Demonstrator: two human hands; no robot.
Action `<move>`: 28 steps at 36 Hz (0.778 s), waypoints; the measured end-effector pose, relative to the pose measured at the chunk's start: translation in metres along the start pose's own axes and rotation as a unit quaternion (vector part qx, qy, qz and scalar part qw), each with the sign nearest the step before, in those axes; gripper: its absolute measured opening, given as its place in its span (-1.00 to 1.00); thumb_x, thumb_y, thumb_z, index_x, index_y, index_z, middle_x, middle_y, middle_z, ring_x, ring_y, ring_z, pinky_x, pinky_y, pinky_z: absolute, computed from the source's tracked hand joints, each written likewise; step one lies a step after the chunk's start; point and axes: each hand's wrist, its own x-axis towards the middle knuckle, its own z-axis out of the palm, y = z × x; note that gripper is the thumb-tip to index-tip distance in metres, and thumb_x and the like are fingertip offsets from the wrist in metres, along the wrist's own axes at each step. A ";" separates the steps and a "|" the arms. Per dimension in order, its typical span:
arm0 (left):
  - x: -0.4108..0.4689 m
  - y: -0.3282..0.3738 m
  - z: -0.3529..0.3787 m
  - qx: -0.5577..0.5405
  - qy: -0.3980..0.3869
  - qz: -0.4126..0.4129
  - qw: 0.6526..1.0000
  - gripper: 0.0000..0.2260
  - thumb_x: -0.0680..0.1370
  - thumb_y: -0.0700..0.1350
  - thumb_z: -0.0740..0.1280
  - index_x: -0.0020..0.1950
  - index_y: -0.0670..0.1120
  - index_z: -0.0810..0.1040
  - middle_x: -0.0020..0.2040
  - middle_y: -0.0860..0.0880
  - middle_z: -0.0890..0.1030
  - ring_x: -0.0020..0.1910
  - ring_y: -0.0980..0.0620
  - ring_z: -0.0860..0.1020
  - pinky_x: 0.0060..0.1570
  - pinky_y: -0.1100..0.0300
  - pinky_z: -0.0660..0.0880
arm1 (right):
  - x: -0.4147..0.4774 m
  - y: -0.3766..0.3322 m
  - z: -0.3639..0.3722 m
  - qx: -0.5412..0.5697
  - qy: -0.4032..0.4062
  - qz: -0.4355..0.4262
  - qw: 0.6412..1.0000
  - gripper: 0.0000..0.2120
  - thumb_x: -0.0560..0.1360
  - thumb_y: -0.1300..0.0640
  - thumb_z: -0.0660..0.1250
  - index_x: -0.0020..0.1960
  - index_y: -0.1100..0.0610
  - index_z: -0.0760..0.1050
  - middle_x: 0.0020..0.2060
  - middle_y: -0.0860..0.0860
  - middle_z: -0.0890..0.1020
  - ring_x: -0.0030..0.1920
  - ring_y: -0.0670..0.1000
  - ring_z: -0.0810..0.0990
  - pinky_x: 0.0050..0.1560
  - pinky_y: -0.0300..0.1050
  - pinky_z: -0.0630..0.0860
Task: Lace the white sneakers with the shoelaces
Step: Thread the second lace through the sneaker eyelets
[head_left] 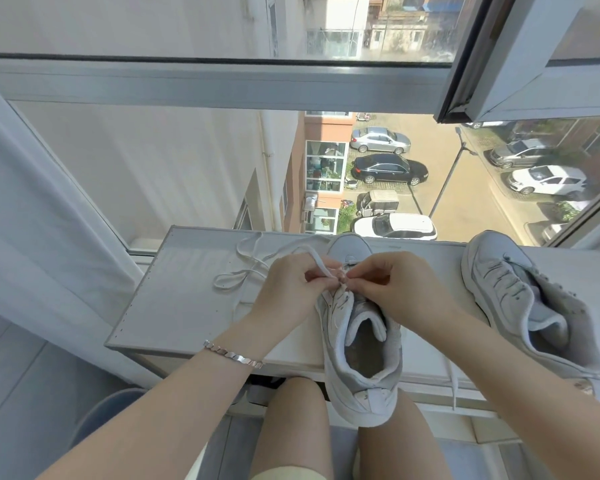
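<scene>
Knees (291,431): bare, lowest in view, under the near edge of the white ledge (174,306)
Near sneaker (357,344): upright on the ledge, toe toward the window, heel hanging over the near edge above the knees, collar open
Left hand (288,289): thumb and fingers pinch the shoelace (243,275) just above the sneaker's front eyelets
Right hand (395,285): fingers curled, tips pinching the lace end at the same spot, touching the left fingertips
Shoelace: white and flat, runs from the left hand in loose loops across the ledge to the left of the shoe
Second sneaker (520,299): to the right, well apart, tilted on its side
Bracelet (232,355): silver links on the left wrist
Window frame (222,84): behind the ledge, with parked cars (388,168) far below
</scene>
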 end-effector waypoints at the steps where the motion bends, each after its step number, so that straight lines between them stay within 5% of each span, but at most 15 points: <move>1: -0.002 0.000 0.002 -0.005 0.019 -0.004 1.000 -0.79 0.42 -0.31 0.43 -0.15 0.02 0.63 -0.15 0.05 0.68 -0.17 0.22 0.62 -0.05 0.39 0.51 | 0.000 0.001 0.001 0.002 0.003 -0.001 1.000 -0.84 0.41 0.17 0.46 -0.27 -0.05 0.57 -0.38 -0.25 0.56 -0.35 -0.42 0.51 -0.31 -0.58 0.36; 9: -0.016 -0.005 0.008 -0.047 0.052 0.012 0.997 -0.69 0.44 -0.31 0.42 -0.22 0.15 0.63 -0.20 0.23 0.64 -0.09 0.22 0.62 -0.01 0.38 0.51 | 0.000 0.004 0.003 -0.002 0.015 -0.004 1.000 -0.91 0.41 0.16 0.46 -0.22 -0.01 0.62 -0.35 -0.22 0.58 -0.34 -0.43 0.51 -0.31 -0.61 0.34; 18: -0.015 -0.005 0.015 -0.177 0.109 -0.079 0.975 -0.84 0.38 -0.34 0.47 -0.18 -0.10 0.61 -0.22 -0.02 0.68 -0.21 0.15 0.64 -0.17 0.41 0.50 | -0.003 0.004 0.004 0.010 0.010 -0.005 1.000 -0.87 0.41 0.17 0.46 -0.25 -0.03 0.60 -0.37 -0.25 0.57 -0.35 -0.42 0.51 -0.30 -0.60 0.35; 28: -0.008 -0.001 0.018 -0.164 0.065 -0.052 0.983 -0.76 0.46 -0.36 0.38 -0.24 -0.02 0.60 -0.30 0.08 0.65 -0.29 0.25 0.60 -0.16 0.40 0.51 | -0.004 0.003 0.003 0.004 0.011 -0.012 1.000 -0.92 0.41 0.18 0.45 -0.20 0.02 0.62 -0.37 -0.21 0.57 -0.36 -0.43 0.50 -0.29 -0.60 0.35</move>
